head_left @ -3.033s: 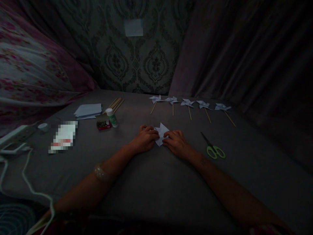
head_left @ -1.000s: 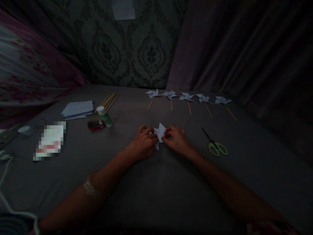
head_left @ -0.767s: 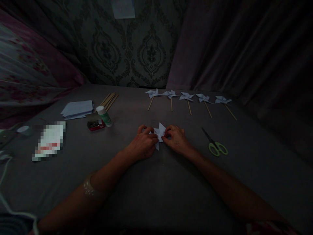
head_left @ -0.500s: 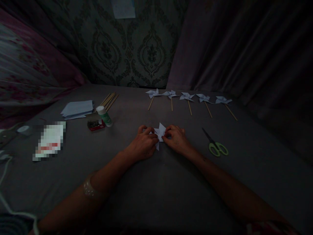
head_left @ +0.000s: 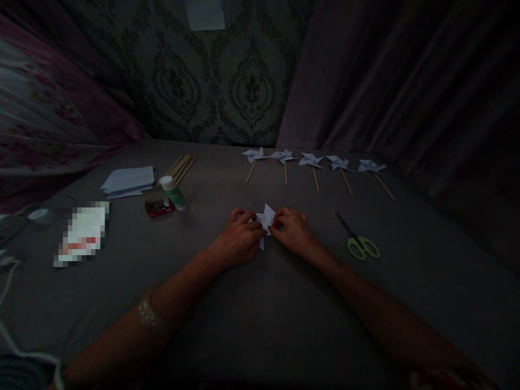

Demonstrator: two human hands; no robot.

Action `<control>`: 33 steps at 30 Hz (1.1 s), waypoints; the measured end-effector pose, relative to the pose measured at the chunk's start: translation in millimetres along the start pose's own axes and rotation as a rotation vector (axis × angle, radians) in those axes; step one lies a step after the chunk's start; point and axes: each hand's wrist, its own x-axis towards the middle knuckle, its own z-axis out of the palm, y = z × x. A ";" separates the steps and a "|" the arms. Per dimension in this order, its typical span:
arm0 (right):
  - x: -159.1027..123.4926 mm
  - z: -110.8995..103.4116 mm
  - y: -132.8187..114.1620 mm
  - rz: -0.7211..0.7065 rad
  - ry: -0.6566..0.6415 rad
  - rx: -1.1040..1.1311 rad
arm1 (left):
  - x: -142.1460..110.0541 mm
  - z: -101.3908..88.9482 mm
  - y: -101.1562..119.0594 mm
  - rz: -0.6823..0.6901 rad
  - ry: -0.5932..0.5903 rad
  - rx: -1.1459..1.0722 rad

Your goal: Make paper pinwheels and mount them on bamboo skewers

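A white paper pinwheel (head_left: pixel 266 216) lies on the grey cloth in the middle, its pointed blades sticking out between my hands. My left hand (head_left: pixel 244 233) is closed on its left side, fingers bent and pressing the folds near the centre. From the right, my right hand (head_left: pixel 293 228) pinches the paper's edge between thumb and fingertips. The fingers hide much of the pinwheel, and I see no stick on it. Green-handled scissors (head_left: pixel 357 239) lie to the right of my right hand, blades pointing away.
Several finished pinwheels on sticks (head_left: pixel 311 161) lie along the far edge. At the left are a stack of paper (head_left: pixel 129 181), loose wooden sticks (head_left: pixel 182 167), a glue bottle (head_left: pixel 173 193), a small red box (head_left: pixel 159 207) and a blurred packet (head_left: pixel 83 233). A white cable (head_left: pixel 24 352) runs at the near left.
My left fingertips have shifted very slightly to the right over the pinwheel's centre. Both hands keep their hold, and the other things lie as before.
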 end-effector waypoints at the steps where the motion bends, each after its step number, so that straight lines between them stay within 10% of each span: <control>1: 0.1 -0.3 -0.3 0.002 -0.004 -0.003 | 0.0 -0.3 0.0 -0.001 -0.006 0.000; 33: -8.5 4.2 0.4 -0.140 0.080 -0.110 | -0.8 2.0 2.5 -0.042 -0.023 0.001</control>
